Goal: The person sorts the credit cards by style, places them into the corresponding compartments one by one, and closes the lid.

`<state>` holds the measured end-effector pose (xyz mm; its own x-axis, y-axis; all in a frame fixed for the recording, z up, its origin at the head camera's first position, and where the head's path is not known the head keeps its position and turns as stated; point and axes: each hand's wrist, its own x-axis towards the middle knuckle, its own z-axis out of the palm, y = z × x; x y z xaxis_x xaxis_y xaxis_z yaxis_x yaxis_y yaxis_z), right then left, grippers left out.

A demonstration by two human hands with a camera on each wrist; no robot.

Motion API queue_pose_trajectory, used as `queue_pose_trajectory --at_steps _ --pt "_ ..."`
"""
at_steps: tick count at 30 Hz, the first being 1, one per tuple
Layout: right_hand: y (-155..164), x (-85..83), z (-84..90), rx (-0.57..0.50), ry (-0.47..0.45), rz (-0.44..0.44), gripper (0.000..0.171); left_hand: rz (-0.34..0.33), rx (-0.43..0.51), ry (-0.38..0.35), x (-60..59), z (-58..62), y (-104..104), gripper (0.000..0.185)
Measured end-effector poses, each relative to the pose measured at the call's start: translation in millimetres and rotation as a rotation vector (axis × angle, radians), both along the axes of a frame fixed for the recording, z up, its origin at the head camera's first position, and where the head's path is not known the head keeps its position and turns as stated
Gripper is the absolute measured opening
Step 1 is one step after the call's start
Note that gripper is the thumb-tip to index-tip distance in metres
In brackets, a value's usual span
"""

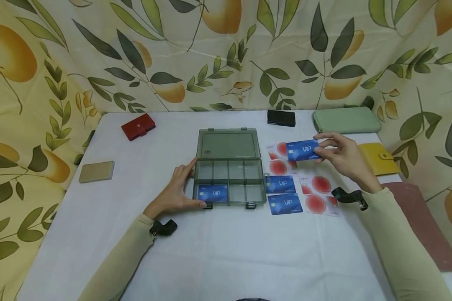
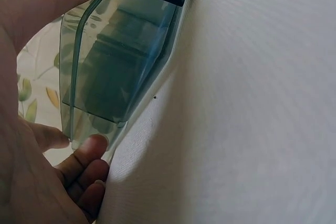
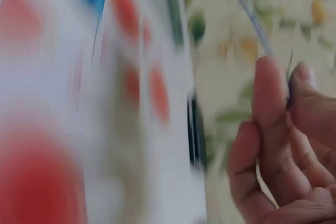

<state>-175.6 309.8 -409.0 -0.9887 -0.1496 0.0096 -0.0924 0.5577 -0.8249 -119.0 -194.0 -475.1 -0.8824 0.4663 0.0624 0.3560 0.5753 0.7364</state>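
A smoky clear compartment box [image 1: 229, 181] lies open mid-table, its lid [image 1: 227, 143] flat behind it. One blue VIP card [image 1: 213, 193] lies in its front-left compartment. My left hand [image 1: 181, 186] rests against the box's left side, fingers straight along the wall [image 2: 79, 103]. My right hand [image 1: 337, 152] pinches another blue VIP card [image 1: 303, 150] by its right end, above the table. Two more blue VIP cards [image 1: 282, 194] lie right of the box, among white cards with red circles [image 1: 318, 194]. The right wrist view is blurred; fingertips [image 3: 273, 103] pinch a thin card edge.
A red wallet [image 1: 137, 126] and a tan card case [image 1: 96, 172] lie at the left. A black case [image 1: 281, 118], a green wallet [image 1: 345, 120], a yellow wallet [image 1: 378, 158] and a dull red folder [image 1: 418, 217] stand at the back and right. A leaf-print cloth [image 1: 226, 50] hangs behind.
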Motion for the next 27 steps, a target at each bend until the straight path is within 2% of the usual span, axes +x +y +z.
queue_pose_trajectory --at_steps 2,5,10,13,15,19,22,27 --pt "-19 4.1 1.6 -0.094 -0.007 0.033 0.047 0.001 -0.001 -0.007 0.0 -0.6 0 0.138" --pt "-50 10.2 1.7 -0.244 -0.052 0.131 0.055 0.001 -0.001 -0.011 -0.4 -1.9 0 0.138" --pt "-101 19.0 -7.5 -0.398 -0.072 0.284 0.06 0.005 -0.002 -0.016 -1.1 -2.9 0 0.138" --pt "-132 25.7 -13.6 -0.436 -0.039 0.327 0.059 0.0 0.003 -0.012 -1.4 -3.3 0 0.138" --pt "-151 30.7 -17.0 -0.421 -0.014 0.345 0.058 -0.004 0.004 -0.007 -1.5 -3.6 0 0.138" --pt "-179 40.3 -23.6 -0.298 0.057 0.369 0.057 -0.005 0.004 0.002 -1.2 -3.6 -1 0.139" --pt "-193 45.7 -28.0 -0.209 0.119 0.386 0.058 -0.001 0.004 -0.008 -0.7 -3.4 0 0.139" --pt "-206 48.6 -29.9 -0.123 0.198 0.424 0.06 0.013 0.001 -0.024 0.4 -3.6 -1 0.137"
